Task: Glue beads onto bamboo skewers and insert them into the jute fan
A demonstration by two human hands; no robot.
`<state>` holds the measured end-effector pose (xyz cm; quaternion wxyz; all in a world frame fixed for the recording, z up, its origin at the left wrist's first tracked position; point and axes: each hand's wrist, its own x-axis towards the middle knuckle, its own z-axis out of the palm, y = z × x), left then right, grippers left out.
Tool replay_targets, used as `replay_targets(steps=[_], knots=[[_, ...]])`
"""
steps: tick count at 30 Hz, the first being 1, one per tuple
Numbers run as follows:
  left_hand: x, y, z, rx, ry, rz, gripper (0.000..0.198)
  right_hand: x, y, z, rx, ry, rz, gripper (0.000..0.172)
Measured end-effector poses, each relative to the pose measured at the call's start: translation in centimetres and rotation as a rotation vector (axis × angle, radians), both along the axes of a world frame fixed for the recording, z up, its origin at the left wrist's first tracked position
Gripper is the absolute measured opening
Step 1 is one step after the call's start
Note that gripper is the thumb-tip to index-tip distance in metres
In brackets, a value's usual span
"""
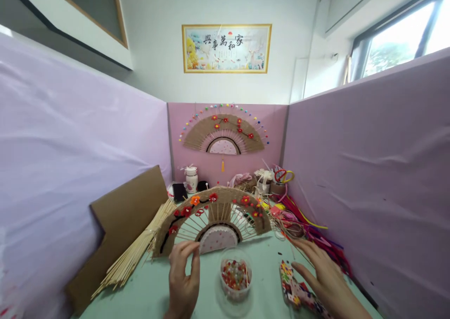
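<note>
My left hand (183,279) is at the lower edge of a cardboard fan (161,232), its thumb and fingertips pinched together. Whatever is between those fingertips is too small to make out. The fan stands tilted, with thin stick ribs, red and orange flowers and a white half-round base piece (218,239). Between my hands sits a clear round tub (236,296) of red, clear and greenish beads. My right hand (321,274) is open, thumb apart from the fingers, over a colourful patterned packet (291,286).
A bundle of thin sticks (131,251) and a cardboard sheet (123,216) lie left. Behind the fan are a phone (179,192), a white bottle (191,180) and scissors (280,175). Coloured pipe cleaners (325,248) lie right. Another fan (197,136) hangs on the pink back panel.
</note>
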<state>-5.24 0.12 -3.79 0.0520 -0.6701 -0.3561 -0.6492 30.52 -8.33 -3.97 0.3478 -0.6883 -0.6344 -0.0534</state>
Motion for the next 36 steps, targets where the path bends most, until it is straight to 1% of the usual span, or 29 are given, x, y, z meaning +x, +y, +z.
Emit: replay_targets(steps=[2,3,5,8,11,14,16,19,21,23,25,28,30,31,33,35,36], knots=[[0.2,-0.2,-1.1,-0.014,0.013,-0.003,0.015,1.3,-2.4,-2.0,-0.126,-0.021,-0.035,0.045],[0.3,-0.2,-1.6,-0.023,0.019,-0.003,0.015,1.8,-3.4,-2.6,-0.185,-0.026,-0.051,0.044],[0.4,-0.1,-2.3,-0.041,0.034,0.002,0.015,2.3,-5.0,-3.1,-0.3,-0.031,-0.071,0.046],[0.6,0.3,-3.2,-0.06,0.054,0.003,0.016,2.0,-6.2,-3.0,-0.44,-0.047,-0.1,0.054],[0.6,0.4,-3.7,-0.076,0.082,-0.005,0.017,1.1,-6.2,-2.7,-0.513,-0.068,-0.147,0.063],[0.6,0.3,-4.0,-0.097,0.084,-0.038,0.017,0.0,-5.7,-2.5,-0.562,-0.082,-0.162,0.069],[0.6,0.0,-3.9,-0.14,0.094,-0.116,0.021,-0.6,-5.3,-2.4,-0.577,-0.088,-0.164,0.07],[0.7,-0.2,-3.8,-0.218,0.174,-0.265,0.038,-1.2,-4.7,-2.3,-0.599,-0.092,-0.143,0.068],[0.8,-0.3,-3.8,-0.241,0.231,-0.323,0.047,-1.5,-4.4,-2.4,-0.623,-0.084,-0.122,0.065],[1.0,-0.4,-3.7,-0.251,0.248,-0.345,0.049,-1.7,-4.2,-2.5,-0.613,-0.058,-0.114,0.059],[1.1,-0.5,-3.6,-0.269,0.236,-0.352,0.046,-1.8,-3.9,-2.7,-0.576,-0.025,-0.113,0.054],[1.2,-0.5,-3.4,-0.316,0.219,-0.339,0.043,-1.7,-3.9,-3.0,-0.555,0.006,-0.084,0.05],[1.3,-0.6,-3.3,-0.348,0.214,-0.317,0.039,-1.5,-4.0,-2.9,-0.542,0.021,-0.042,0.046],[1.3,-0.6,-3.1,-0.354,0.204,-0.301,0.036,-1.3,-4.2,-2.9,-0.511,0.05,-0.015,0.045],[1.5,-0.7,-2.7,-0.348,0.172,-0.259,0.029,-0.9,-4.7,-2.7,-0.389,0.181,0.026,0.043],[1.9,-0.7,-1.9,-0.328,0.146,-0.22,0.023,-0.6,-5.2,-2.4,-0.249,0.398,0.022,0.041],[2.1,-0.7,-1.4,-0.323,0.148,-0.208,0.022,-0.5,-5.5,-2.2,-0.204,0.523,0.003,0.039]])
